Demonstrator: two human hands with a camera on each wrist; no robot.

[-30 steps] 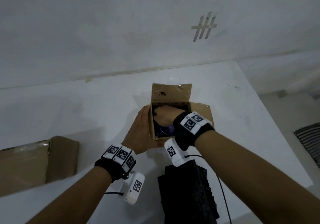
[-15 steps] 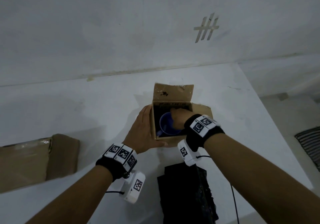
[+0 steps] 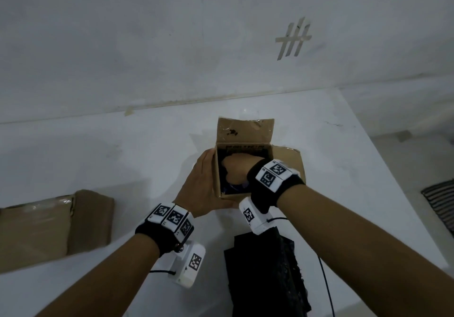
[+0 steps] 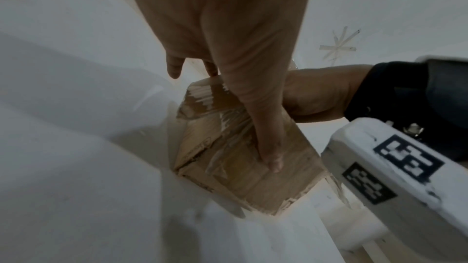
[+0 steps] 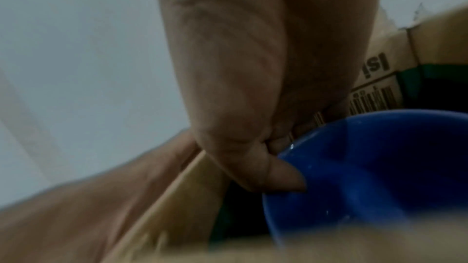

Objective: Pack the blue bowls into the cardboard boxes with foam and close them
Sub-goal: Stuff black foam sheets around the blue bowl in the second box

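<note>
Pinching the rim of the blue bowl [image 5: 375, 167], the right hand [image 3: 237, 170] is sunk inside the open cardboard box [image 3: 218, 181], thumb tucked over the bowl's inner wall while the other fingers are hidden behind it. That grip is clenched on the bowl. The left hand [image 3: 202, 186] clasps the box's outer wall at 9 o'clock, fingers wrapped along that side and the thumb [image 4: 268, 147] pressed across the taped cardboard face nearest the person. The bowl sits low within the box, against dark lining that looks like foam, though the wrist view is too blurred to be sure of it.

Risk 1, as I judge it: the bowl is held by 1 edge only, so it may tip and wedge crooked against the wall as it goes down. Risk 2: the box is light and rests on the white bench [image 3: 98, 157]; if the left hand eases off, the withdrawing right wrist could drag the box along or lift it. Risk 3: the upright flap [image 3: 245, 130] at 12 o'clock and the flap [image 3: 290, 159] splayed at 3 o'clock may catch the wrist camera on the way out.

More black foam [image 3: 265, 272] lies on the bench at 6 o'clock, and a second box [image 3: 49, 223] rests at 8 o'clock, well apart.
</note>
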